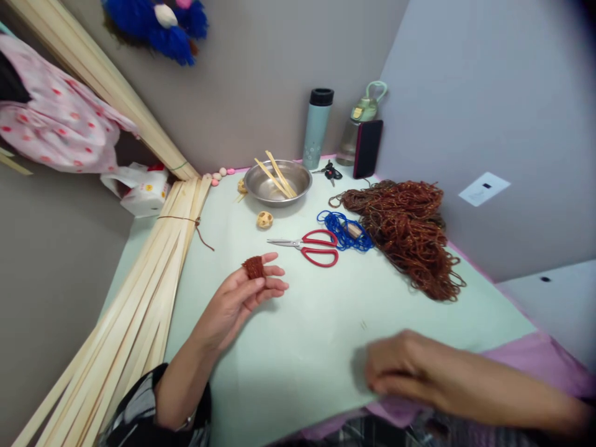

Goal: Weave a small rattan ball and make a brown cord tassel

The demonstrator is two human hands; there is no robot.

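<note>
Around a finger of my left hand [246, 290] sits a small wound bundle of reddish-brown yarn [253, 267]. The thumb lies against its lower edge, and the other fingers are slightly spread. Near the table's front edge, my right hand [404, 365] is curled, slightly blurred; whatever its fingers hold is hidden. Beyond my left hand lie scissors [320, 248] with red handles, blades pointing left. Right of them is a tangle of blue cord [342, 228] around a pale piece. A large loose heap of matching brown yarn [410, 233] covers the table's right side.
A metal bowl [254, 192] holds several thin strips. A spotted round ball [265, 220] sits before it. Behind stand a thermos [316, 130], a green-lidded bottle [347, 143], a phone [367, 149] and keys [331, 172]. A tied bundle of pale wooden strips [139, 285] runs along the left.
</note>
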